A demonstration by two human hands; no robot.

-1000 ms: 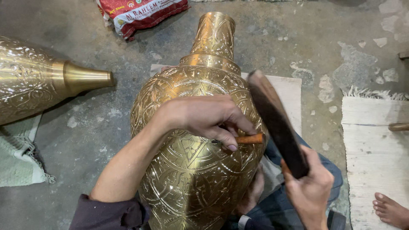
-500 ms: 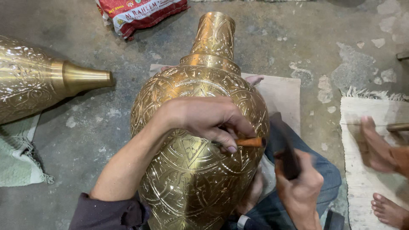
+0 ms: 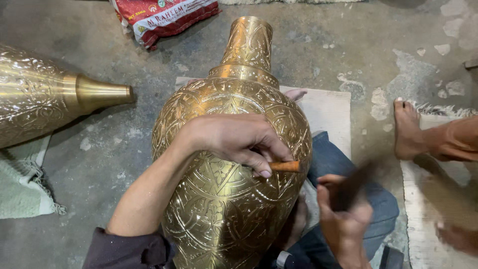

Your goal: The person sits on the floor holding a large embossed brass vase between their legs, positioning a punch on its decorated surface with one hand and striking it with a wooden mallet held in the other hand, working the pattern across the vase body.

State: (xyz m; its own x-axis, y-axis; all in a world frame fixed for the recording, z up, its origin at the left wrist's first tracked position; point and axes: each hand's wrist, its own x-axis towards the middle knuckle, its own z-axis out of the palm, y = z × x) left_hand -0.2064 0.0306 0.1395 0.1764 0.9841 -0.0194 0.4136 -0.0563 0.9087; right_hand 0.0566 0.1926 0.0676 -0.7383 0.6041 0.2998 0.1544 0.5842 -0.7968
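We have the large engraved brass vase [image 3: 231, 164] lying on its side across our lap, its neck pointing away from us over a pale mat [image 3: 328, 112] on the concrete floor [image 3: 348, 45], which keeps the curved belly turned up under our eyes and within reach of both hands. Our left hand [image 3: 234, 139] rests on the upper curve of the belly, fingers pinched around a short orange-brown chisel [image 3: 285, 166] whose hidden tip seems set against the metal on the right flank; the palm on the brass looks meant to steady both tool and vase. Our right hand [image 3: 343, 219] is clenched around the handle of a dark hammer [image 3: 351, 187], blurred, just to the right of the chisel's outer end, lined up with it. Our blue-trousered knee [image 3: 343, 164] props the vase from the right. The mouth of the vase faces away, so we cannot tell whether anything is inside. A second brass vessel [image 3: 45, 102] lies on the floor to the left, partly on a greenish cloth [image 3: 22, 187]. A red and white sack [image 3: 164, 17], closed as far as we see, lies beyond. Another person's bare foot [image 3: 408, 129] stands on a woven rug [image 3: 423, 229] at right.
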